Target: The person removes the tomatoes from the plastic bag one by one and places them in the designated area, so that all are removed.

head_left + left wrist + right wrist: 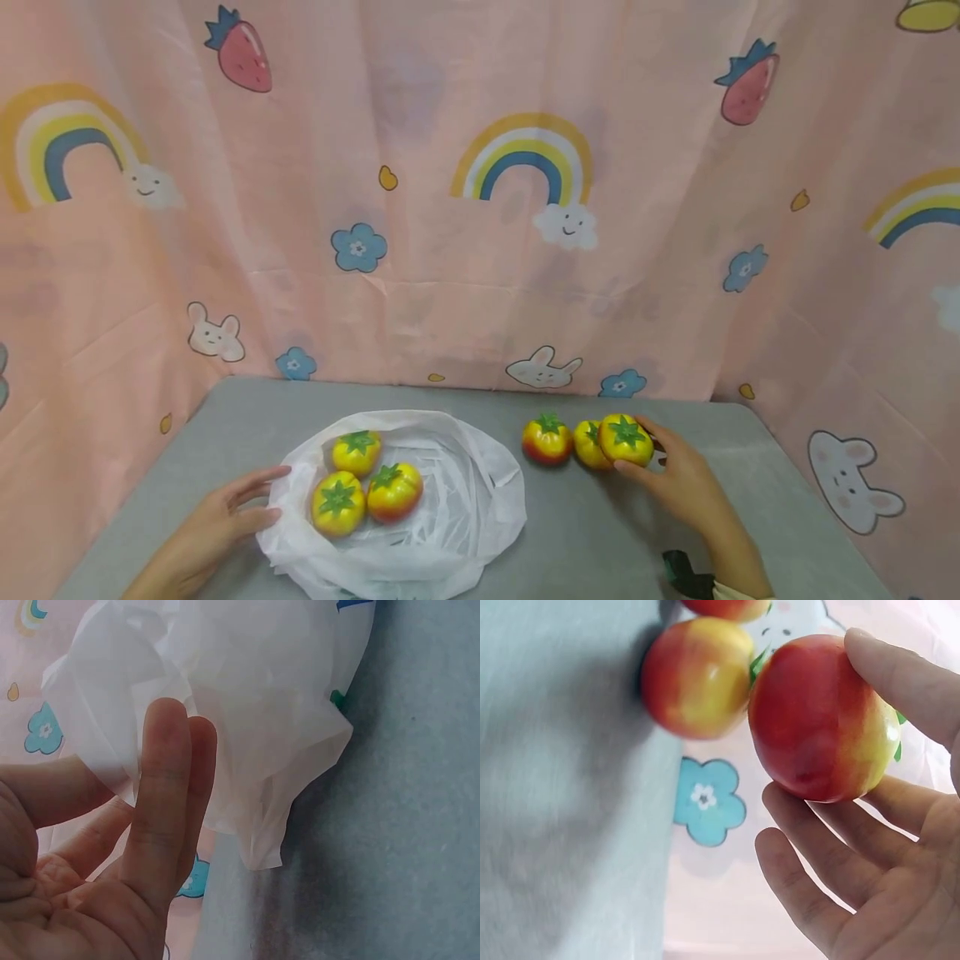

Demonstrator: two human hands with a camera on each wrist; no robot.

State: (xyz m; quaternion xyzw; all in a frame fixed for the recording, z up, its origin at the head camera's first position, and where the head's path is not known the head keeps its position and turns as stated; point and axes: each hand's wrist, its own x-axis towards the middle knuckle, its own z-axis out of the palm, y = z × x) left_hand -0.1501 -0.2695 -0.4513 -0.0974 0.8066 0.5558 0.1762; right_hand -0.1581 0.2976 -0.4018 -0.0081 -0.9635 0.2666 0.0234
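A white plastic bag lies spread open on the table, its rim rolled into a ring. Three yellow-red tomatoes with green star-shaped tops, one of them this tomato, sit in its left part. At the bag's left rim, my left hand pinches the thin film between thumb and fingers; the left wrist view shows the film there. My right hand grips a similar tomato by its sides, raised above the table in the right wrist view. Just left of it is another tomato, partly hidden behind the held one.
One more tomato stands on the grey table right of the bag. A pink curtain with printed rainbows and rabbits hangs behind the table and along both sides. A dark strap is on the right wrist.
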